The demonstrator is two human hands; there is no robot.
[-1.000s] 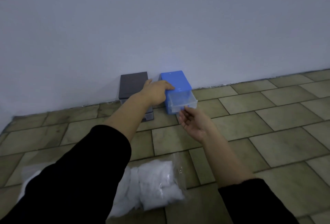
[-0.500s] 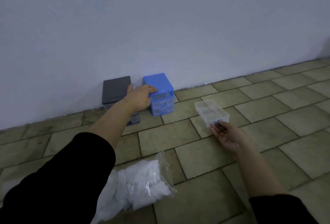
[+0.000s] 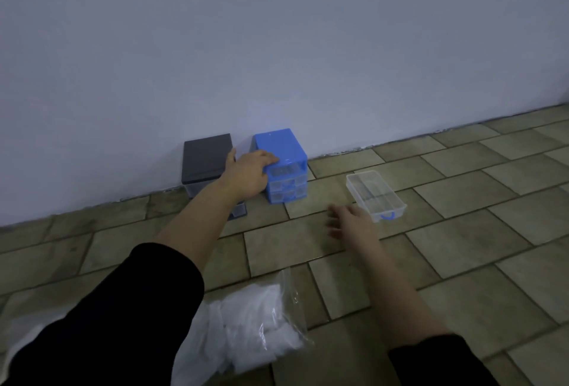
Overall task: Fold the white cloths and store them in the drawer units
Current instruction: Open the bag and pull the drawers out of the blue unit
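The floor (image 3: 462, 241) is made of greenish-beige rectangular tiles with dark joints, and it meets a pale wall at the back. Against this wall stand two small drawer units side by side: a dark grey unit (image 3: 206, 154) and a blue unit (image 3: 281, 151). To the right of them, apart, a clear plastic drawer (image 3: 374, 193) lies on the tiles. In the foreground lies a transparent bag of white cloths (image 3: 246, 330).

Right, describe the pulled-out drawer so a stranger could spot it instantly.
Start at the white wall and find the blue plastic drawer unit standing against its foot. To that unit's right, on the tiled floor, lies a clear plastic drawer. It alone is see-through, lies apart from both units, and has a small blue handle.
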